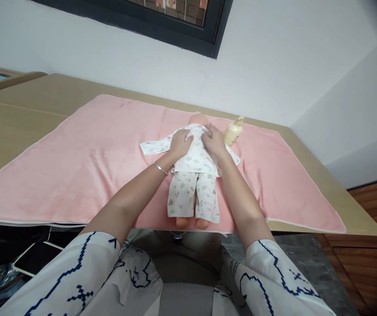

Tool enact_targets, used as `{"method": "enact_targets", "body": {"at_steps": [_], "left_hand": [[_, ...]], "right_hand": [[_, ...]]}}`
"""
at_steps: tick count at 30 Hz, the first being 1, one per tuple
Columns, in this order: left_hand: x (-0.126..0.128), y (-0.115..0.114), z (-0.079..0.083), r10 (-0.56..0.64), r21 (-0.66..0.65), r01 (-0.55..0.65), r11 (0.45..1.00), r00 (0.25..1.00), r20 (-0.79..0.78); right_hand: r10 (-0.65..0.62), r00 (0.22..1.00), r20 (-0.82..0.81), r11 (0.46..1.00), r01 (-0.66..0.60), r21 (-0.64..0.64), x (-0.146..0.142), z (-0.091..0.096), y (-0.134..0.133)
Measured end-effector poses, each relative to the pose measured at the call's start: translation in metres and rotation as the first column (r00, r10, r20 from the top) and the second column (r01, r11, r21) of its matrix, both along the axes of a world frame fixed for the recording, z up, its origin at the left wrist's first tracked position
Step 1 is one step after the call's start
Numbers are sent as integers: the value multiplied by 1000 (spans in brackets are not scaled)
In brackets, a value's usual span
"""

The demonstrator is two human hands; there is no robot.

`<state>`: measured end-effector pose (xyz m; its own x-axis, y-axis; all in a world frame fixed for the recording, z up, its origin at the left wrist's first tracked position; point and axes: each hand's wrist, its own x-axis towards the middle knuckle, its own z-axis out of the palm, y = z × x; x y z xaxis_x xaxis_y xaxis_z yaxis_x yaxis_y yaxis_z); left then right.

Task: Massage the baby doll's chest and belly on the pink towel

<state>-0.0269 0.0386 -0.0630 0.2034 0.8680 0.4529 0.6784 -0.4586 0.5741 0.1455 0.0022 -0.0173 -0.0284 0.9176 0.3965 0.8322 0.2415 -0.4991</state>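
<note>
A baby doll (199, 119) lies stretched out, its head away from me and its feet toward the table's front edge. It wears a white printed long-sleeved top (195, 158) and matching trousers (182, 193). My left hand (179, 144) rests on the top at the left side of the upper body, thumb apart from the fingers. On the other side, my right hand (215, 141) lies near the shoulder and neck, its fingers spread. Both hands are open and touch the cloth. Which way the doll's face points I cannot tell.
A pink blanket (76, 162) with some wrinkles covers much of the wooden table (20, 116). Beyond my right hand stands a pale yellow pump bottle (233, 132), close to the doll's sleeve. A white wall (261, 66) with a dark-framed window (219, 30) rises behind the table.
</note>
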Motion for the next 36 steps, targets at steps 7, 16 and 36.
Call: {"method": "enact_targets", "body": {"at_steps": [7, 16, 36], "left_hand": [[-1, 1, -4, -20, 22, 19, 1000, 998, 59], [-2, 0, -4, -19, 39, 17, 999, 998, 57], [6, -21, 3, 27, -76, -29, 997, 999, -20]], "right_hand": [[45, 988, 148, 999, -44, -6, -25, -2, -10], [-21, 996, 81, 995, 14, 95, -21, 5, -13], [458, 801, 386, 873, -486, -27, -86, 8, -61]]}}
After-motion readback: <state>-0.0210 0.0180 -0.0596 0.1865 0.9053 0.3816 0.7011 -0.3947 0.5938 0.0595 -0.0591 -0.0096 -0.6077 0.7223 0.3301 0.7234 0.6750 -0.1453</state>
